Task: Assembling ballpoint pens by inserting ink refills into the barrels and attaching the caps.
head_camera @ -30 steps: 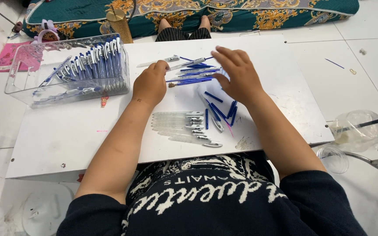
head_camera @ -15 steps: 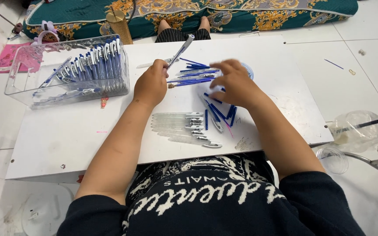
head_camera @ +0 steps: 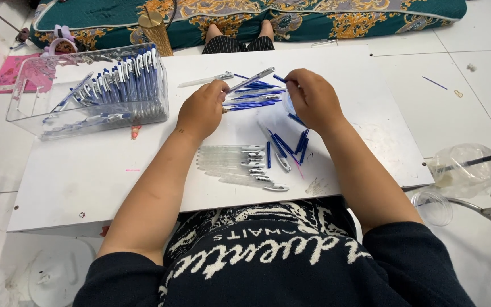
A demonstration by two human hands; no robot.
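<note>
Far left on the white rectangular board point(head_camera: 75, 176): clear plastic tray point(head_camera: 89, 94), packed with finished blue-and-white pens standing in a row, parked out of the working zone yet within easy reach. Moving right: left hand point(head_camera: 203, 111), fingers curled around a clear pen barrel point(head_camera: 251, 79), tip angled up and away toward the right hand, seemingly steadied for fitting. Just below, a neat row of clear empty barrels point(head_camera: 231, 162) lined up side by side, easy to grab one at a time. Beyond the knuckles, a loose pile of thin blue refills point(head_camera: 254, 99). Right hand point(head_camera: 313, 99), fingers pinched together over that pile; what sits between the fingertips, impossible to tell. Below it, scattered blue caps point(head_camera: 291, 145). Further right, bare board up to the edge, plenty of elbow room; off the board, a crumpled clear plastic bag point(head_camera: 464, 167) on the tiled floor.
</note>
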